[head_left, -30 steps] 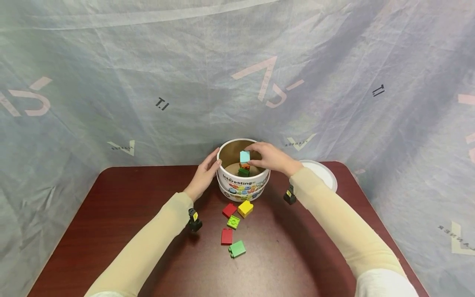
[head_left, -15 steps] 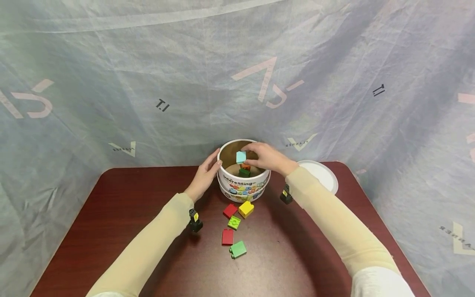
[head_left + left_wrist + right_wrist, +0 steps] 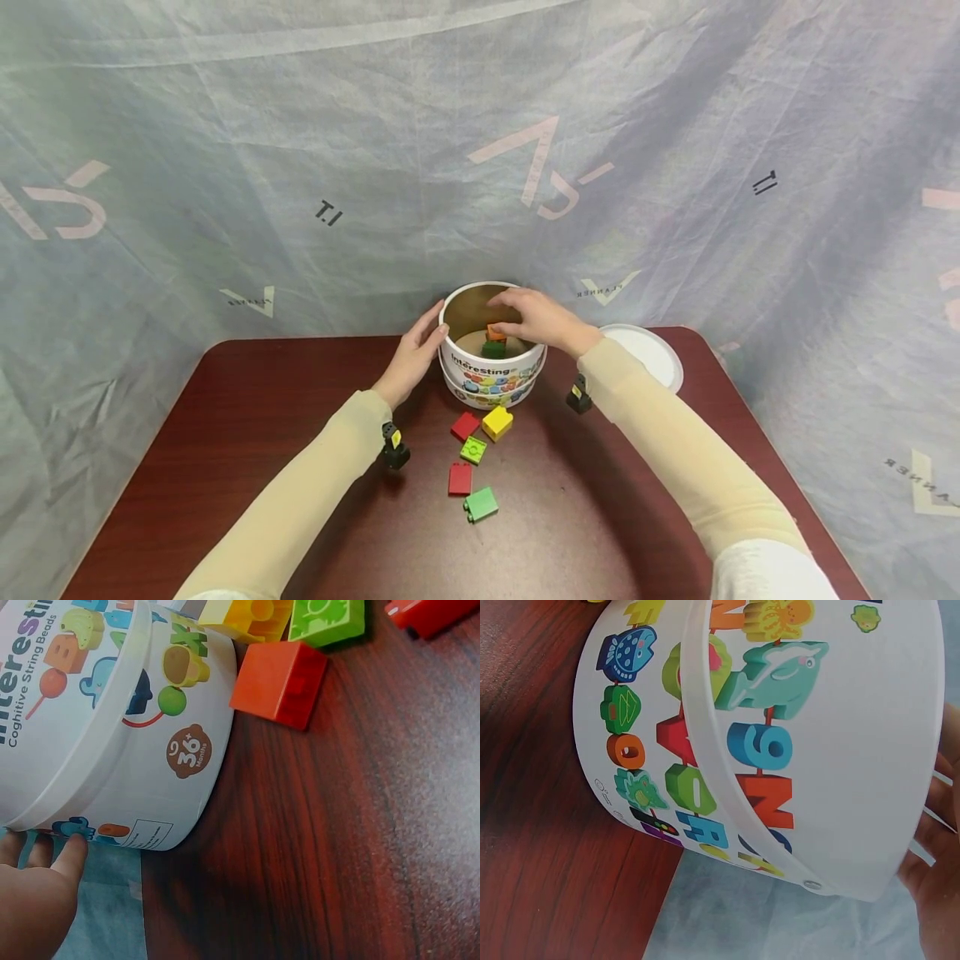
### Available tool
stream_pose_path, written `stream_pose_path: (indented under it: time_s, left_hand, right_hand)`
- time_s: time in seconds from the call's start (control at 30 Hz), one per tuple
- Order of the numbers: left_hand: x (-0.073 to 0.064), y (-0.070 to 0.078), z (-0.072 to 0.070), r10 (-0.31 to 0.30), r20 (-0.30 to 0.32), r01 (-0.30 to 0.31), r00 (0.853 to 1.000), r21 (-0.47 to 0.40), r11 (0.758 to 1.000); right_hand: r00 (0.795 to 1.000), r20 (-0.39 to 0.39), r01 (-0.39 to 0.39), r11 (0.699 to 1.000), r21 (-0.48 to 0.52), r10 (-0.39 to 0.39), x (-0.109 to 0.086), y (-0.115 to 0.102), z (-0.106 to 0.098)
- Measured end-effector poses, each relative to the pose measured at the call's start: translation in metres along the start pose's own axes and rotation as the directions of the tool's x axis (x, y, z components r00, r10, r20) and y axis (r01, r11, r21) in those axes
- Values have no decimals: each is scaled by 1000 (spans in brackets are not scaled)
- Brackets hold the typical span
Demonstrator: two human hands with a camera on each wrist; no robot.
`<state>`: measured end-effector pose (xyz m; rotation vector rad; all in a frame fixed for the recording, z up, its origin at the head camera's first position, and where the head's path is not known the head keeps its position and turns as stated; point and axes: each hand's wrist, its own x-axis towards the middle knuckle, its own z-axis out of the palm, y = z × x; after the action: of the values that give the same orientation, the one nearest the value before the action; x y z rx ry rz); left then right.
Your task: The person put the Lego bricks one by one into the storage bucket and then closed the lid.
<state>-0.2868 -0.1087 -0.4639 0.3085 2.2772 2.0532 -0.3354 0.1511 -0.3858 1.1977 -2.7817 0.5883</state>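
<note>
A white round bucket (image 3: 459, 372) with colourful printed pictures stands at the back of the table. My left hand (image 3: 408, 357) rests against its left side, thumb at the rim; in the left wrist view its straight fingers touch the printed wall. Over the bucket's opening, on the right, is my right hand (image 3: 551, 321), thumb and fingers spread apart with nothing between them. Its fingertips are partly hidden behind the wall in the right wrist view. Inside the bucket show an orange toy block (image 3: 496, 332) and a dark green block (image 3: 493, 351).
In front of the bucket lie a red block (image 3: 465, 426), a yellow block (image 3: 497, 423), a lime block (image 3: 473, 451), another red block (image 3: 461, 479) and a green block (image 3: 482, 505). A white lid (image 3: 651, 357) lies behind the right forearm. A grey cloth (image 3: 420, 208) hangs behind the table.
The light blue block in my right fingers moved slightly left, then was let go and is out of sight now. The left hand has stayed at the bucket.
</note>
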Motion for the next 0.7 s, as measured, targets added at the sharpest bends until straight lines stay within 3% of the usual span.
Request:
stream_pose_path:
  time_s: [0.37, 0.7]
  left_hand:
    - [0, 1, 0, 12, 1, -12, 1000, -13, 1000]
    - [0, -1, 0, 13, 8, -13, 1000, -10, 1000]
  right_hand:
    - [999, -24, 38, 999, 24, -37, -23, -11, -15]
    - [992, -98, 89, 995, 50, -84, -55, -21, -26]
